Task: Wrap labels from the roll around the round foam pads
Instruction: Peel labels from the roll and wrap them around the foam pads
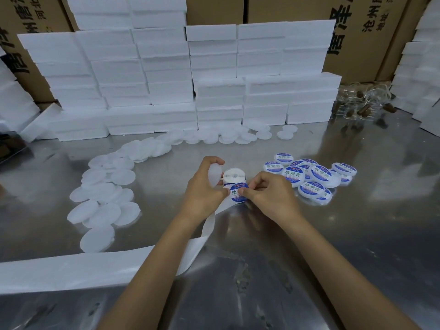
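Note:
My left hand (204, 186) grips a plain round foam pad (214, 175) between its curled fingers, held on edge, while its thumb presses the backing strip. My right hand (266, 194) pinches a round blue-and-white label (235, 197) on the strip just in front of the label roll (233, 175), which stands on the metal table. Empty white backing paper (95, 265) trails from the roll toward me and off to the left. Several plain foam pads (102, 198) lie scattered on the left. Several labelled pads (316, 177) are piled to the right of my hands.
Stacks of white foam blocks (166, 79) form a wall across the back, with cardboard boxes (371, 36) behind them. More foam stacks stand at the right edge (421, 67). Clear plastic packets with brown pieces (364, 106) lie at the back right. The shiny metal table (357, 234) stretches around.

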The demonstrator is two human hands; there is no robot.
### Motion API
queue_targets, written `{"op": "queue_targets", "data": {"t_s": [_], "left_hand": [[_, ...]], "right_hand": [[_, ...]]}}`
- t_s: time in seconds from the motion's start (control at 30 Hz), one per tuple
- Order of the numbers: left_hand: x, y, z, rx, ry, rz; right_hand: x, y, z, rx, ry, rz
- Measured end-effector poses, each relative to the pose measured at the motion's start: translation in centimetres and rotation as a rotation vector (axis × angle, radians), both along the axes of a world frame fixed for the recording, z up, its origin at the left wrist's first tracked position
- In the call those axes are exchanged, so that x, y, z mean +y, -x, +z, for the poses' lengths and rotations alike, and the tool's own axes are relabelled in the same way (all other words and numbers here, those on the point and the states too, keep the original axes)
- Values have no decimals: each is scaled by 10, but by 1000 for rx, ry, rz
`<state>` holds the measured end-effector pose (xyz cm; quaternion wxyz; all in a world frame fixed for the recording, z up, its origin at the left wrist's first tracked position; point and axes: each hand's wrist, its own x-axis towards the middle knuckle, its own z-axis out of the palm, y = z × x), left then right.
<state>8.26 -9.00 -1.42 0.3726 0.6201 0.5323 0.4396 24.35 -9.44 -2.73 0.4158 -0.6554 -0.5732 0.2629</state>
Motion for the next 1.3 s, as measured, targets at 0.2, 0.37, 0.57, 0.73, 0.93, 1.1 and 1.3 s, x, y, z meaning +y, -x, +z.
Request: {"op": "queue_targets", "data": {"t_s": [0.2, 0.37, 0.57, 0.73, 0.93, 1.1, 1.3], "left_hand": [[-2, 0, 1, -37, 8, 2], [0, 4, 1, -105, 37, -32], [7, 8, 19, -296, -3, 44], [0, 0, 34, -741, 149, -96], [-17, -16, 35, -887, 304, -230], [-18, -21, 34, -876, 322, -261], [-17, -24, 29, -827, 294, -282]], "right_hand": [[-4, -17, 13, 117, 195, 324], [-12, -29, 24, 121, 262, 499], [-9, -41, 36, 229, 135, 319], [-12, -24, 42, 547, -49, 324], [-20, 0, 39, 590, -206, 321], [-20, 4, 38, 536, -227, 262], [-20, 6, 36, 521, -239, 188]]}}
